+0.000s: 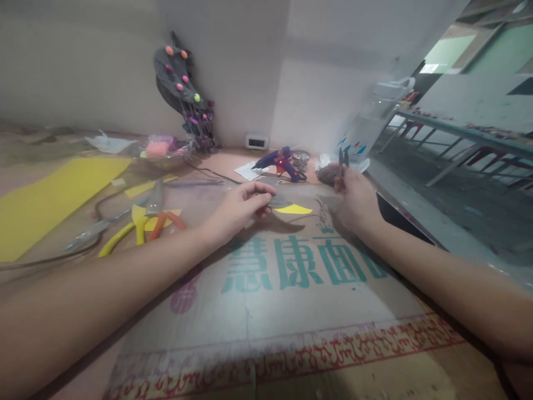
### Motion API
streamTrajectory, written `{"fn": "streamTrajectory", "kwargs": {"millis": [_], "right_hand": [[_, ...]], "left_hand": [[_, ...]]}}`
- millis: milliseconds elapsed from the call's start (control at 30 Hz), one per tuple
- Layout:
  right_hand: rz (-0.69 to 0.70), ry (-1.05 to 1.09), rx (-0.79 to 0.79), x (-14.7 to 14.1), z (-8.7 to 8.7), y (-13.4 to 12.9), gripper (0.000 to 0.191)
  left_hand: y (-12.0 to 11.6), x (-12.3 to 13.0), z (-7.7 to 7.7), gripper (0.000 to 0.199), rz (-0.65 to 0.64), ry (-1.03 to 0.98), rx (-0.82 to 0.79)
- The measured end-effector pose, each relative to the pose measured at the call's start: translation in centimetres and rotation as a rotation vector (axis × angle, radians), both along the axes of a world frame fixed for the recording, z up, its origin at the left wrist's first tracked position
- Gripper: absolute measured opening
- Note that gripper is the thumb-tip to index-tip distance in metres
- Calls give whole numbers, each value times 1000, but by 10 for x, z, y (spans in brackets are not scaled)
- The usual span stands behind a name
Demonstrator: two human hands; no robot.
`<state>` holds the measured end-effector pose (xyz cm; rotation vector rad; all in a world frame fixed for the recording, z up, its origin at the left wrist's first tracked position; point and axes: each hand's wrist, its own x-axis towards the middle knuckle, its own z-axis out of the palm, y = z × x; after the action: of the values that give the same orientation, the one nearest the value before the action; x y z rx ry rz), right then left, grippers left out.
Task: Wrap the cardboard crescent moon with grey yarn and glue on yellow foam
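Observation:
My left hand (250,204) pinches a small flat piece wound with grey yarn (280,200) above the table sheet. A bare yellow tip (295,209) sticks out of its right end. My right hand (357,201) is raised to the right, its fingers closed around a dark, two-pronged thing (343,158) that points upward; blur hides its kind. Just left of the right fingers lies a bundle of grey yarn (328,174). A thin loose strand (321,210) runs over the sheet between both hands.
Beyond the hands lies a blue glue gun (280,163) with a red light. Pliers with yellow and orange handles (141,225) and a yellow sheet (50,205) are left. A grey moon decoration (177,78) leans on the wall; a clear bottle (370,122) stands back right.

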<state>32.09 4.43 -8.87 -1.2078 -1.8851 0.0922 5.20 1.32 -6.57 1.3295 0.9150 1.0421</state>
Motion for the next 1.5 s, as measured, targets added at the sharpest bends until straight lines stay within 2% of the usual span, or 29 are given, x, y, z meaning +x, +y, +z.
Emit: {"fn": "streamTrajectory", "kwargs": {"millis": [67, 167, 267, 367, 600, 800, 1033, 1267, 1500], "right_hand": [[-55, 55, 63, -9, 10, -15, 53], [0, -39, 163, -29, 22, -41, 36], [218, -363, 175, -44, 28, -62, 38], [228, -495, 187, -48, 32, -71, 49], [226, -503, 216, -43, 30, -63, 31], [181, -578, 226, -46, 26, -62, 32], [202, -697, 330, -45, 24, -59, 35], [192, -695, 262, -45, 24, -59, 37], [196, -761, 293, -44, 25, -61, 38]], "left_hand": [[-1, 0, 1, 10, -1, 8, -7], [-1, -1, 0, 9, 16, 8, 15], [-1, -2, -1, 9, 38, 9, 59], [-1, -2, 0, 11, 42, 33, 71], [-3, -2, 0, 11, 42, 60, 91], [-4, 0, 2, 8, 14, 63, 81], [-8, 0, 4, 7, -28, 70, 70], [-7, -2, 1, 7, -77, 89, 103], [-8, -1, 1, 7, -92, 85, 75]]}}
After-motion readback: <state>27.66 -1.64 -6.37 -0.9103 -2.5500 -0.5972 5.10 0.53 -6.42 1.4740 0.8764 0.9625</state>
